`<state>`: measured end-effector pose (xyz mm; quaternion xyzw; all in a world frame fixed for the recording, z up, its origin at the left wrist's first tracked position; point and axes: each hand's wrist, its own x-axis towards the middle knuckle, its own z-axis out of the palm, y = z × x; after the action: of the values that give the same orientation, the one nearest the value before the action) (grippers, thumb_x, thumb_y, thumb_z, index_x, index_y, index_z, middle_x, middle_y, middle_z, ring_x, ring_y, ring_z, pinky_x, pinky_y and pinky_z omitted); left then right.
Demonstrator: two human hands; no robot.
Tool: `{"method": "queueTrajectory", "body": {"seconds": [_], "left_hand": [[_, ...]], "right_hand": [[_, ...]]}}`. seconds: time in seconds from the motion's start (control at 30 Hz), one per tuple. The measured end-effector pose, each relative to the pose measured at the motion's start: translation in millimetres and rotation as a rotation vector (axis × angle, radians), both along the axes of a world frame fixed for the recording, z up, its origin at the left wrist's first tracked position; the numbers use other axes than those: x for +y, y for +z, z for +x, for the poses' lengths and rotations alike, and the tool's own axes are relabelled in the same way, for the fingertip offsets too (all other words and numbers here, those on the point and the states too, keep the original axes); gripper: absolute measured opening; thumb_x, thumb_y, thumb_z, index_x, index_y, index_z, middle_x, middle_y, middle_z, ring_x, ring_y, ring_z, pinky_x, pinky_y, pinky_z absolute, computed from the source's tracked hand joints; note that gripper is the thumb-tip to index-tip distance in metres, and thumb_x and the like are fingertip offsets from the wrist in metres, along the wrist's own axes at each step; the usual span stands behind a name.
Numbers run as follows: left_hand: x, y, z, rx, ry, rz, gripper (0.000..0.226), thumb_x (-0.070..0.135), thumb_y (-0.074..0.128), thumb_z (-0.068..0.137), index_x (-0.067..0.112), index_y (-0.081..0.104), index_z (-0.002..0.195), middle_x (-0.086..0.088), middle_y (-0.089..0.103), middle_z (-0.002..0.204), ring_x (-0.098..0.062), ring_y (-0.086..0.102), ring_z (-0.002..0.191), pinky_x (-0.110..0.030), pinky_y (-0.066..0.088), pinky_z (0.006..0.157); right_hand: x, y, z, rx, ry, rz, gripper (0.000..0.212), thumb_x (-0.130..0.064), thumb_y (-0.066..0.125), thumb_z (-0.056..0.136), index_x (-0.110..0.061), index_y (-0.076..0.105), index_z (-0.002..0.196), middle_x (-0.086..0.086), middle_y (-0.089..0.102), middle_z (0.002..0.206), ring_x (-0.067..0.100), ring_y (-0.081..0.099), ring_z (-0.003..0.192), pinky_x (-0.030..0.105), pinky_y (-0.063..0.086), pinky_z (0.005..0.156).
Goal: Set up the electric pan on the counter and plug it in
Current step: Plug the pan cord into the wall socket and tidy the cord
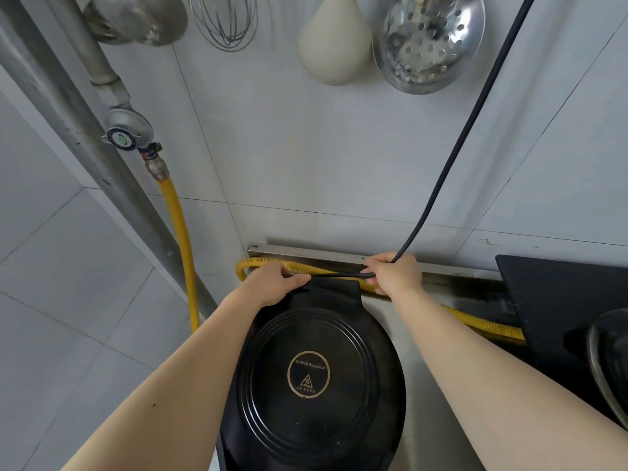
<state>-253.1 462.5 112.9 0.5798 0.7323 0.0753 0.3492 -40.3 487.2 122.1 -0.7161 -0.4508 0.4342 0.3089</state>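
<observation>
Black and glossy, the round electric pan (312,379) sits closed on the stainless steel counter (428,409) right below me, its squared rear block pointing at the grey tiled wall. The lid has raised concentric rings. At its centre is a gold circle holding small lettering and a triangular heat-warning mark.

My left hand (275,283) rests on the pan's back edge, fingers curled and pinching the thin black power cord (465,137) there. A short, nearly level stretch of cord runs from it to my right hand (396,273), which is clenched around the cord just behind the pan. From that fist the cord climbs steeply up the wall and out of the top of the view; I cannot see where it ends.

A yellow corrugated gas hose (180,232) drops from a metal valve on the left, bends round behind the pan and passes under my right hand towards the black glass stove top (560,294) on the right. A perforated steel skimmer (428,42) and a wire whisk (227,22) hang on the wall above.
</observation>
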Motion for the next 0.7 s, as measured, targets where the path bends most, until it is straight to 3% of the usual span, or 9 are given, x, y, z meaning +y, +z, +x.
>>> {"method": "queueTrajectory", "body": {"seconds": [0.17,0.33,0.53,0.7], "left_hand": [[0,1,0,0.04,-0.018,0.001,0.051,0.053,0.048,0.09,0.006,0.063,0.101,-0.013,0.069,0.096,-0.02,0.061,0.082,-0.027,0.042,0.07],[-3,1,4,0.056,-0.024,-0.002,0.048,0.053,0.043,0.093,0.01,0.056,0.109,-0.005,0.062,0.095,-0.018,0.058,0.086,-0.028,0.042,0.075],[-10,0,-1,-0.047,0.013,-0.056,0.058,0.056,0.039,0.094,0.013,0.05,0.131,-0.009,0.056,0.132,-0.027,0.052,0.119,-0.034,0.037,0.095],[-10,2,2,-0.102,-0.023,-0.102,0.058,0.053,0.032,0.097,0.014,0.046,0.137,-0.011,0.049,0.142,-0.029,0.046,0.129,-0.036,0.031,0.107]], "right_hand": [[-2,0,0,0.01,-0.044,0.038,0.008,-0.019,0.06,0.094,-0.017,0.066,0.09,0.005,0.073,0.088,0.009,0.062,0.062,0.035,0.06,0.079],[-1,12,-3,0.204,-0.043,-0.041,0.007,-0.021,0.07,0.087,-0.017,0.065,0.088,0.002,0.07,0.084,0.007,0.061,0.064,0.024,0.052,0.059],[-2,36,-12,0.311,-0.047,0.054,0.011,-0.013,0.071,0.085,-0.019,0.066,0.078,0.004,0.069,0.082,0.014,0.066,0.068,0.029,0.06,0.066],[0,62,-15,0.463,-0.172,0.235,0.007,-0.009,0.069,0.087,-0.015,0.07,0.085,0.007,0.073,0.083,0.019,0.073,0.072,0.029,0.061,0.074]]}}
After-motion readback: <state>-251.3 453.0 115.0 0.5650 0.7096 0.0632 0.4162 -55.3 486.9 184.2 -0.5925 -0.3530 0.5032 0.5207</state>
